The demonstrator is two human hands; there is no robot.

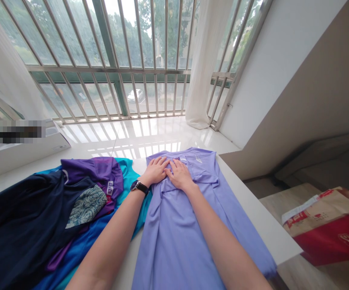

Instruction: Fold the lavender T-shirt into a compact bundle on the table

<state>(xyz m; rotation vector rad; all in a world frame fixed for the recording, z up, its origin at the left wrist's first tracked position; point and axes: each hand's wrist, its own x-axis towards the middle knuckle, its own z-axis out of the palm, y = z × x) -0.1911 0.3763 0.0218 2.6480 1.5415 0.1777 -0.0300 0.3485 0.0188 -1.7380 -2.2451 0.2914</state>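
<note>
A lavender shirt (183,225) lies spread over the white ledge, its collar end toward the window and a sleeve folded across its upper part. My left hand (155,170) rests flat on the upper left of the shirt, fingers stretched out, a black-strapped watch (139,187) on that wrist. Close beside it, my right hand (178,174) also lies flat on the fabric, and the fingertips of both hands nearly meet. Neither hand grips the cloth visibly. A small pale logo (199,158) shows on the shirt right of my hands.
Left of the shirt lies a heap of clothes: a dark navy garment (26,225), a purple shirt (85,171) and a turquoise one (127,175). A white box (26,151) stands at far left. A red and brown paper bag (337,229) sits right, below the ledge (271,225). Window bars rise behind.
</note>
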